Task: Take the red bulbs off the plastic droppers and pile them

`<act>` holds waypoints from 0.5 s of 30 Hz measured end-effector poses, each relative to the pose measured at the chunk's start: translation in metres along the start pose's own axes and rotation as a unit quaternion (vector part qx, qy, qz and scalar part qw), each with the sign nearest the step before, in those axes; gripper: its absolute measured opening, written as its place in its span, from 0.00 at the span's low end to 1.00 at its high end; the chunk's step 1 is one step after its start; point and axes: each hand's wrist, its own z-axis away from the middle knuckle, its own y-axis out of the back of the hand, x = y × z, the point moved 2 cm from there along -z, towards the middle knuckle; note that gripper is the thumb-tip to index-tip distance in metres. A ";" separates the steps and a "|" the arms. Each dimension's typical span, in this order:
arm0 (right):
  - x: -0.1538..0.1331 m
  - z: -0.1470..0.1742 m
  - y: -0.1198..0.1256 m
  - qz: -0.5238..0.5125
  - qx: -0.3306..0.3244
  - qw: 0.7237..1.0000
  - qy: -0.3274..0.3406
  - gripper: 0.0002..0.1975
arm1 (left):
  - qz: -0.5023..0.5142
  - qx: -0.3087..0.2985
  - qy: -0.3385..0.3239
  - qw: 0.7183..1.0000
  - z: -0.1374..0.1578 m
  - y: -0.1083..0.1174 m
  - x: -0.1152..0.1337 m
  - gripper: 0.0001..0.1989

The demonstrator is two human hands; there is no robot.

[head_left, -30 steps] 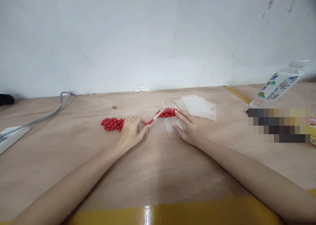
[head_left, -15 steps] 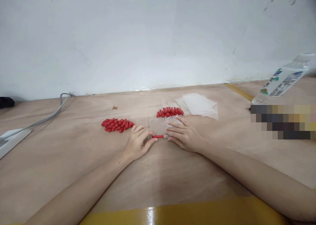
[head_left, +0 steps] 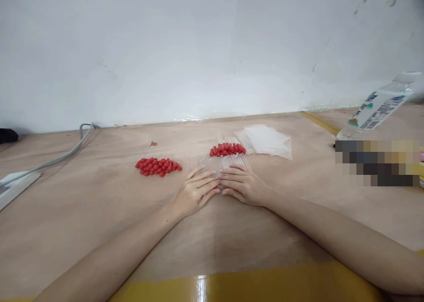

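Observation:
My left hand [head_left: 198, 190] is closed around a red rubber dropper bulb [head_left: 216, 187], most of it hidden by the thumb and fingers. Facing it, with fingertips almost meeting, my right hand [head_left: 244, 185] pinches a thin clear dropper tube, of which only a short bit shows between the hands. Just beyond my fingers lies a row of clear tubes [head_left: 212, 163], side by side and partly covered by both hands. To the left rests a pile of loose red bulbs [head_left: 155, 166]. Farther back, tubes fitted with red bulbs [head_left: 228, 149] lie in a bunch.
Thin white sheets or sleeves [head_left: 268, 140] lie behind on the right. A tilted clear bottle [head_left: 377, 107] stands at far right near a blurred-out patch. A grey cable [head_left: 69, 154] runs along the left to a white object [head_left: 20, 183]. Behind the table rises a white wall [head_left: 198, 50].
My left hand has moved right, toward the right hand, and its fingers now cover most of the red bulb. My right hand has barely shifted.

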 end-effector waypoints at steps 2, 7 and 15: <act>0.000 0.000 -0.001 -0.016 -0.001 1.000 0.004 0.09 | 0.007 -0.008 0.004 1.000 -0.001 0.001 0.002 0.09; -0.004 0.000 0.002 -0.039 -0.014 0.999 0.019 0.06 | 0.032 -0.041 0.009 0.999 -0.002 0.004 0.007 0.08; -0.011 0.003 0.005 0.005 -0.006 0.999 0.042 0.05 | 0.048 -0.057 0.022 0.997 0.002 0.007 0.009 0.07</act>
